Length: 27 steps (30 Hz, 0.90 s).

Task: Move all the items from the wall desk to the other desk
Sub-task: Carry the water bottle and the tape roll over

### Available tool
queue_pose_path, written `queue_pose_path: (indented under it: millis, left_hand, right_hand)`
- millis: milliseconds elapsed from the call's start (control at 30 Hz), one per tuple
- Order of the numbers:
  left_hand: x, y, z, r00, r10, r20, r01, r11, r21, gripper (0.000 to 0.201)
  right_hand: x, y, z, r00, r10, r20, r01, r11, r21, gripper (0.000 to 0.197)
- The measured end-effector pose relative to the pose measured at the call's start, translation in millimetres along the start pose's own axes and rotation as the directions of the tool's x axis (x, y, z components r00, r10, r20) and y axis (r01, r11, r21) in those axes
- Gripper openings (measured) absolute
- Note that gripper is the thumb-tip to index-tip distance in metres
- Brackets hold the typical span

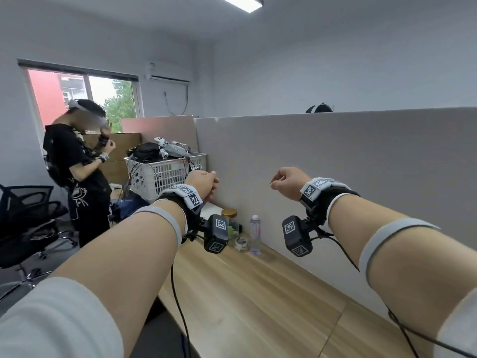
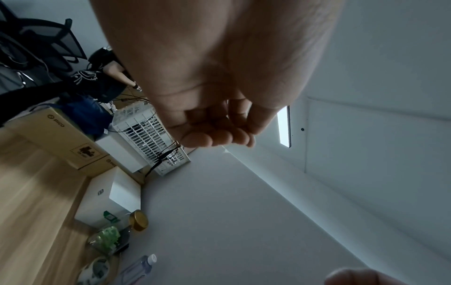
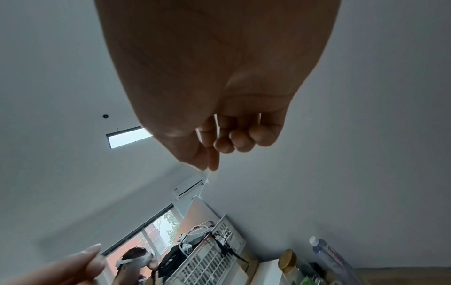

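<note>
Both arms are raised in front of the grey partition [image 1: 335, 161]; the left hand [image 1: 204, 183] hangs before it with its fingers [image 2: 219, 137] loosely curled toward the palm, holding nothing; the right hand [image 1: 287, 183] is likewise bare, its fingers [image 3: 244, 140] curled in, thumb tip and forefinger tip meeting with nothing visible between them. At the foot of the partition, on the wooden bench [image 1: 258, 301], stand a clear plastic bottle [image 1: 255, 235] with a white cap, a glass jar with a gold lid [image 1: 229, 215] just beside it, and a small low jar [image 1: 241, 244] in front of the pair; green contents show through the glass in the left wrist view. Farther along the partition sits a white slatted crate [image 1: 165, 174] heaped with cables and headsets; beyond the crate a person in black [image 1: 77, 171] stands by the window [image 1: 85, 96].
</note>
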<state>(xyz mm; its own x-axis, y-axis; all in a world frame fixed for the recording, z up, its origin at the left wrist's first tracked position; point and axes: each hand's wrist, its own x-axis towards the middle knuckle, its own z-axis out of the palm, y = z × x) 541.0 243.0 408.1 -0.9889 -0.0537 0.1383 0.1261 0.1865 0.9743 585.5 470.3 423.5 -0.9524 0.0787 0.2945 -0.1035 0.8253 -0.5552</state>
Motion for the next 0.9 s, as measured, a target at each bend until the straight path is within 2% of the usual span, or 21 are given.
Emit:
queue_pose_path:
  millis: [100, 200, 367, 500, 700, 800, 900]
  left_hand:
    - [40, -11, 3, 1.000, -0.029, -0.008, 0.029, 0.998, 0.052, 0.032]
    - [84, -22, 19, 0.997, -0.072, 0.040, 0.069, 0.994, 0.079, 0.032]
    - [159, -45, 40, 0.993, -0.055, 0.109, 0.019, 0.952, 0.306, 0.032]
    - [226, -70, 53, 0.989, -0.082, 0.122, 0.018, 0.891, 0.455, 0.030]
    - [310, -121, 69, 0.968, -0.175, 0.181, 0.070, 0.878, 0.474, 0.031]
    - [353, -152, 80, 0.960, -0.175, 0.218, 0.052, 0.879, 0.474, 0.031]
    - [395, -201, 94, 0.937, -0.183, 0.299, 0.015, 0.873, 0.488, 0.033]
  right_hand:
    - [33, 6, 12, 0.999, 0.025, -0.026, -0.026, 0.999, -0.037, 0.016]
    - [74, 18, 28, 0.997, 0.063, -0.048, -0.064, 0.998, -0.018, 0.015]
    - [142, 44, 59, 0.988, 0.154, -0.030, -0.154, 0.988, 0.002, 0.035]
    - [203, 70, 93, 0.981, 0.196, 0.008, -0.196, 0.981, -0.013, 0.043]
    - [263, 96, 145, 0.946, 0.315, 0.082, -0.304, 0.945, -0.123, 0.044]
    - [292, 111, 175, 0.931, 0.358, 0.077, -0.341, 0.924, -0.173, 0.049]
    - [311, 132, 210, 0.892, 0.443, 0.091, -0.409, 0.875, -0.259, 0.046]
